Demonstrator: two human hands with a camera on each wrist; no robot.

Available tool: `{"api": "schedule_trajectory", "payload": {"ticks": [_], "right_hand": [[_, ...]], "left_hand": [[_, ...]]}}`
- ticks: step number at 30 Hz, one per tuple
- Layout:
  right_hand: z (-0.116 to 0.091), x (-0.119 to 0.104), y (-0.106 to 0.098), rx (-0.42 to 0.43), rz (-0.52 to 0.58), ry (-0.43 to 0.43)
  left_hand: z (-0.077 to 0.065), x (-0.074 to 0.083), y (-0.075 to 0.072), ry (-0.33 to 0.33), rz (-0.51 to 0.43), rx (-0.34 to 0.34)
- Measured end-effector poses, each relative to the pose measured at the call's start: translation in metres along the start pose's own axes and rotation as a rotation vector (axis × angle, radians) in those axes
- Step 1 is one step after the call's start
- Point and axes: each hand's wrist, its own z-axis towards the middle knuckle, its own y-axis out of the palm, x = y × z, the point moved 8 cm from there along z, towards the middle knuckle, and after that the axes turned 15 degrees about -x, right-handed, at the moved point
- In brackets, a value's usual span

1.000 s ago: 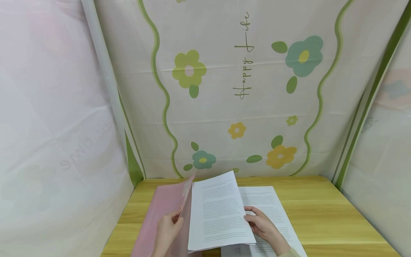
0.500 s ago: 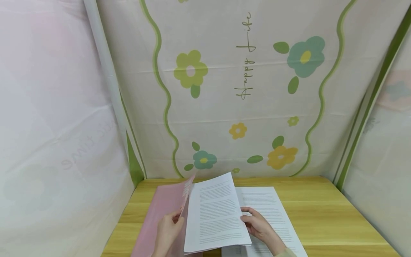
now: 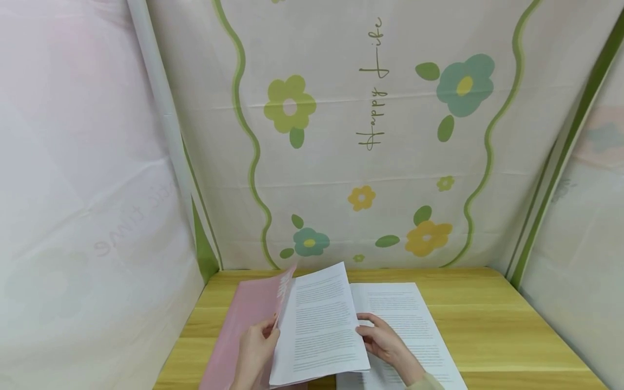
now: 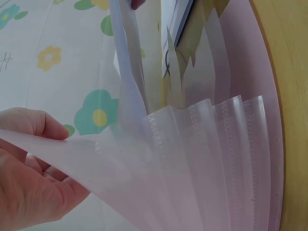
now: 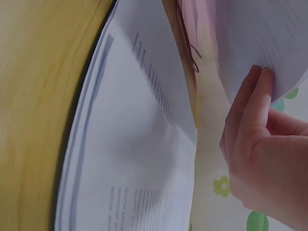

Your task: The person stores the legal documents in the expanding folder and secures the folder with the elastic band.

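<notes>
My left hand (image 3: pixel 255 346) pinches the raised cover edge of a pink translucent expanding file folder (image 3: pixel 248 314). In the left wrist view its accordion pockets (image 4: pixel 211 159) fan out, several of them side by side. My right hand (image 3: pixel 387 344) holds a few printed sheets (image 3: pixel 317 325) by their right edge, thumb on one side and fingers on the other. These sheets stand tilted, with their left edge at the folder's opening. Below and to the right, a stack of printed paper (image 3: pixel 414 325) lies flat, partly hidden by the held sheets and my right hand.
The wooden table (image 3: pixel 497 325) stretches out to the right of the paper stack. A flower-patterned fabric wall (image 3: pixel 331 135) rises at the table's back edge, with more white fabric (image 3: pixel 88 216) on the left side. A thin cord loop (image 5: pixel 192 53) shows beside the folder.
My right hand has moved left with the printed sheets, bringing them closer to the folder's opening. More of the paper stack shows. My left hand has stayed in place on the cover.
</notes>
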Motion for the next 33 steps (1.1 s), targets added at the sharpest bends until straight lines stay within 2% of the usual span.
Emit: {"api": "schedule_trajectory", "payload": {"ticks": [13, 28, 33], "right_hand": [[0.007, 0.002, 0.011, -0.026, -0.008, 0.027], [0.01, 0.002, 0.026, -0.073, -0.004, 0.007], [0.011, 0.003, 0.028, -0.071, -0.044, 0.031]], "left_hand": [[0.002, 0.0, 0.001, 0.001, 0.033, 0.008], [0.001, -0.003, 0.001, 0.007, 0.02, 0.01], [0.002, -0.001, 0.002, 0.017, 0.019, 0.003]]}}
